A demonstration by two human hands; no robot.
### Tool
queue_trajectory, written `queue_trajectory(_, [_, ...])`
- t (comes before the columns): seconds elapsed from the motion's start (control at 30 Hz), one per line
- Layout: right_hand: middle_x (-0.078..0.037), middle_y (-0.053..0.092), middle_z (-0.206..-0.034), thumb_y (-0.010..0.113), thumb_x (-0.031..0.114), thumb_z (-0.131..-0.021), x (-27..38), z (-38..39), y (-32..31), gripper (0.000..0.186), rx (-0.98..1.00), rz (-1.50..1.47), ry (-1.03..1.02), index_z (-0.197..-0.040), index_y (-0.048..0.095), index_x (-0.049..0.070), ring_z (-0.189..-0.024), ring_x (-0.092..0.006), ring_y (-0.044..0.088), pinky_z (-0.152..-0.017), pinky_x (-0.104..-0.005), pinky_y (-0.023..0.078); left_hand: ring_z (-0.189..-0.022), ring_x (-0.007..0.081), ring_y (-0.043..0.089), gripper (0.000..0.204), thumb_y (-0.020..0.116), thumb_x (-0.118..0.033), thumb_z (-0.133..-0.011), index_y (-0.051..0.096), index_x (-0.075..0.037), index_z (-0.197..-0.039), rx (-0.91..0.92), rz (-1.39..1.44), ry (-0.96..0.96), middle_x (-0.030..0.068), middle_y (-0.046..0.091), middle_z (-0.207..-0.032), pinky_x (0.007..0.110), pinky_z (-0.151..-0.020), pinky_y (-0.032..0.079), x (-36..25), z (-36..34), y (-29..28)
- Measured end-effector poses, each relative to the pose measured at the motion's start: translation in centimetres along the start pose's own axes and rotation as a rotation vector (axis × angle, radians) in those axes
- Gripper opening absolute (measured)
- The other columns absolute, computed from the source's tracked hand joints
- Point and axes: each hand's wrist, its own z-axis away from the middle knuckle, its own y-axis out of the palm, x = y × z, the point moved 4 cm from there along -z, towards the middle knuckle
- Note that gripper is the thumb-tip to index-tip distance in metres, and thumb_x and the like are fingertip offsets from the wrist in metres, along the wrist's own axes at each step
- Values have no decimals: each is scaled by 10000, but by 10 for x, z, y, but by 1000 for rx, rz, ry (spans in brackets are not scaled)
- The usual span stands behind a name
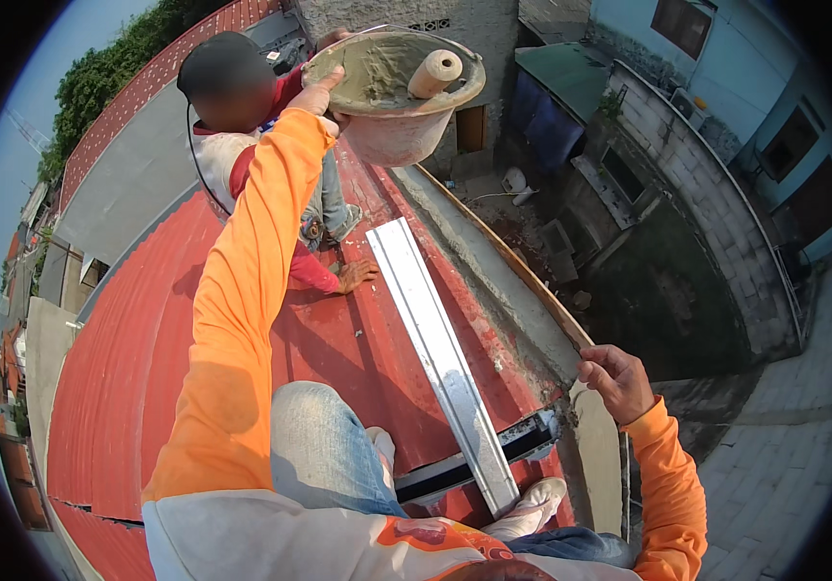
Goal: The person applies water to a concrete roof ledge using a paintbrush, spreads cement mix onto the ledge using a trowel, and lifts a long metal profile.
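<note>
My left hand [321,97] grips the near-left rim of a grey bucket [399,138], thumb over the edge. Wet grey mortar [369,73] coats its inside, and a pale roll [434,74] with a hole in its end leans in it. A co-worker's hand is at the bucket's far-left rim. At the right, my right hand [617,383] has its fingers curled at the near end of a thin wooden strip [542,298], which runs along the mortared wall top [493,281]. Between my hands a long silvery metal channel [440,353] lies on the red roof.
The co-worker [242,126] crouches at the far left, one hand flat on the red metal roof [154,358]. A dark gap [474,455] crosses the roof by my feet. Beyond the wall's right side is a drop to a lower yard [668,300] with a block wall [687,174].
</note>
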Motion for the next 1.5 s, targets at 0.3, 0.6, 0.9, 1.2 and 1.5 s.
queue_trajectory(0.3, [-117, 605, -862, 429, 646, -894, 191, -121, 35, 686, 200, -744, 148, -1212, 404, 38, -701, -218, 656, -585, -356, 567, -963, 244, 642, 407, 679, -230, -868, 547, -43, -1204, 120, -121, 44, 122, 643, -1114, 398, -832, 532, -16, 106, 14])
queue_trajectory(0.6, [-137, 547, -823, 565, 414, -917, 184, -59, 125, 588, 459, -793, 373, -1258, 331, -4, -626, -220, 633, -505, -354, 580, -1007, 254, 612, 647, 774, -177, -786, 417, 18, -1289, 225, -56, 0, 118, 579, -1163, 389, -858, 522, 46, 220, 16])
queue_trajectory(0.9, [-125, 599, -941, 630, 289, -871, 125, -33, 82, 631, 607, -298, 495, -1328, 366, -57, -768, -171, 629, -636, -297, 537, -800, 96, 597, 456, 786, -309, -781, 618, 24, -1044, 195, -354, -34, 58, 659, -937, 256, -739, 491, 118, 267, 5])
queue_trajectory(1.2, [-219, 628, -913, 624, 135, -750, 159, 16, 13, 618, 573, 638, 129, -1315, 406, 11, -835, -368, 638, -762, -419, 510, -704, 50, 513, 433, 755, -379, -805, 636, 19, -925, 221, -447, 1, 6, 622, -798, 224, -650, 445, 136, 278, 10])
queue_trajectory(1.5, [-144, 608, -837, 628, 258, -860, 128, 17, 13, 509, 376, 1397, 109, -1321, 428, 179, -815, -322, 630, -665, -430, 523, -637, 66, 395, 492, 489, -441, -969, 616, 25, -874, 287, -673, 174, -29, 488, -670, 246, -570, 380, 133, 298, 28])
